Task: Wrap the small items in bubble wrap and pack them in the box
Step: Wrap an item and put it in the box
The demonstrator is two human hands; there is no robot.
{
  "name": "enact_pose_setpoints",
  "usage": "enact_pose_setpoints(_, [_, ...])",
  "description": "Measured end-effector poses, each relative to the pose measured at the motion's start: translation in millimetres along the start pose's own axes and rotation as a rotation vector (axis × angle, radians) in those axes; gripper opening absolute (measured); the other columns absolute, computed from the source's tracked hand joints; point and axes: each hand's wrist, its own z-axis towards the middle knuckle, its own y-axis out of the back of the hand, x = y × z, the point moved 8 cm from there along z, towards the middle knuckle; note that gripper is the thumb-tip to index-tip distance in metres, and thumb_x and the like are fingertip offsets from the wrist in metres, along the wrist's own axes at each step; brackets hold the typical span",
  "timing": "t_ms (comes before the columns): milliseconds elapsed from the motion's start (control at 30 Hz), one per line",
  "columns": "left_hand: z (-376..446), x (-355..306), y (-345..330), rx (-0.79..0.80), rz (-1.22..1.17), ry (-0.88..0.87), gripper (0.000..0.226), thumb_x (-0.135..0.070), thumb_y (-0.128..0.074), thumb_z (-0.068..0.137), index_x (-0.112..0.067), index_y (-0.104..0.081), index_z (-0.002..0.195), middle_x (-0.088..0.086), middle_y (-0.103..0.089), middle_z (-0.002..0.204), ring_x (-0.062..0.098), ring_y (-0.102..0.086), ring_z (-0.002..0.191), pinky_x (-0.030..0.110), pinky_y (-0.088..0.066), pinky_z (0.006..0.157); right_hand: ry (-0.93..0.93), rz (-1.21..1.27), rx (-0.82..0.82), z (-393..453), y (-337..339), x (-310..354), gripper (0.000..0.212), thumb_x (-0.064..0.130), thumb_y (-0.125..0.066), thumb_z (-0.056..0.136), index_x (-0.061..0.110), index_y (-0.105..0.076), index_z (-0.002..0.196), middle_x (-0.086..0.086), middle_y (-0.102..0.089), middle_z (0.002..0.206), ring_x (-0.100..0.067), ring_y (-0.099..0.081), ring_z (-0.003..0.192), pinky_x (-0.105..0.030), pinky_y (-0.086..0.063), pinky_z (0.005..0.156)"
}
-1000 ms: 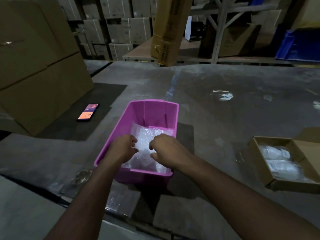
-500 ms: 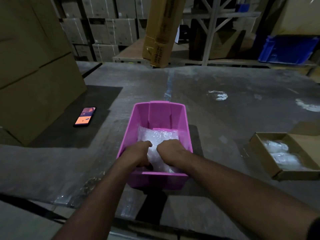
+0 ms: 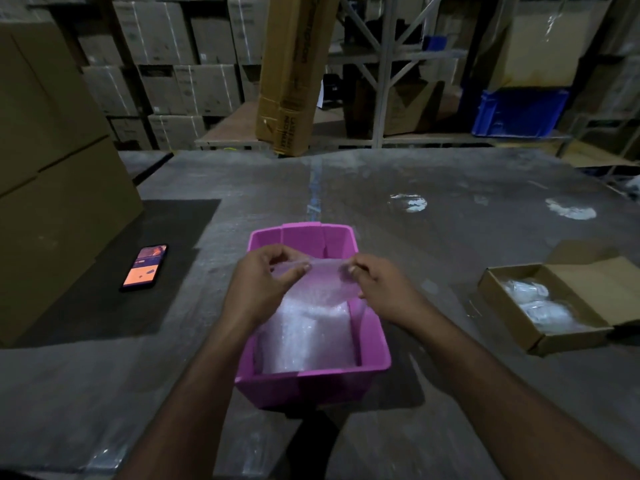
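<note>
A pink plastic bin [image 3: 372,344] sits on the grey table in front of me, with bubble wrap piled inside. One bubble wrap sheet [image 3: 322,282] is lifted above the bin. My left hand [image 3: 266,285] pinches its left top corner and my right hand [image 3: 381,289] pinches its right top corner, holding the sheet stretched between them. At the right, an open cardboard box [image 3: 509,306] holds wrapped bundles [image 3: 535,303]. What lies under the wrap in the bin is hidden.
A lit phone [image 3: 145,268] lies on a dark mat to the left. Large cardboard cartons [image 3: 52,188] stand at the far left. A tall carton [image 3: 291,74] leans at the table's far edge. Shelving with cartons and a blue crate [image 3: 519,112] fills the background.
Both hands were down in the bin on the bubble wrap. They have risen, each pinching a corner, and pulled one sheet up above the bin.
</note>
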Motion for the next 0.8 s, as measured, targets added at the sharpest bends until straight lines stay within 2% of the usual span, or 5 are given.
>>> enact_pose_setpoints(100, [3.1,-26.2,-8.2,0.014,-0.095,-0.052,0.001,-0.022,-0.074,0.091,-0.022,-0.075,0.090,-0.012,-0.076,0.090,0.000,-0.069,0.089,0.026,-0.055,0.086,-0.024,0.361,-0.123,-16.9,21.3,-4.2,0.018,0.014,-0.051,0.104,0.020,-0.067,0.099,0.004,-0.071,0.081,-0.004,-0.066,0.072,-0.025,-0.053,0.066])
enact_pose_setpoints(200, [4.4,-53.2,-21.9,0.037,-0.179,-0.125,0.006,-0.017,-0.069,0.094,-0.017,-0.073,0.090,-0.009,-0.075,0.085,-0.001,-0.067,0.081,0.018,-0.053,0.076,0.009,0.546,-0.231,-38.9,47.0,-2.8,0.011,0.017,-0.066,0.096,0.013,-0.069,0.106,0.000,-0.074,0.086,-0.004,-0.067,0.074,-0.017,-0.053,0.066])
enact_pose_setpoints(400, [9.0,-80.9,-59.2,0.139,-0.451,-0.130,0.011,-0.020,-0.068,0.096,-0.010,-0.072,0.098,0.013,-0.075,0.094,0.035,-0.070,0.090,0.047,-0.056,0.084,0.007,0.717,-0.421,-74.3,88.7,-26.5,0.017,0.008,-0.074,0.086,0.010,-0.071,0.102,0.000,-0.076,0.091,-0.006,-0.069,0.082,-0.018,-0.054,0.073])
enact_pose_setpoints(600, [5.5,-99.9,-112.0,0.221,-0.652,-0.051,0.009,-0.014,-0.071,0.090,-0.005,-0.070,0.091,0.007,-0.071,0.083,0.012,-0.065,0.069,0.025,-0.054,0.062,-0.076,0.785,-0.640,-99.4,127.8,-61.8,0.022,0.030,-0.067,0.089,0.009,-0.070,0.092,-0.005,-0.061,0.079,-0.011,-0.051,0.072,-0.018,-0.043,0.065])
enact_pose_setpoints(800, [3.8,-92.2,-160.9,0.217,-0.636,0.055,0.030,-0.021,-0.075,0.090,-0.022,-0.052,0.109,0.009,-0.062,0.091,0.013,-0.061,0.075,0.026,-0.049,0.063,-0.122,0.785,-0.829,-121.3,160.0,-96.1,0.018,0.015,-0.070,0.093,0.017,-0.060,0.108,-0.008,-0.070,0.084,-0.013,-0.062,0.072,-0.024,-0.052,0.065])
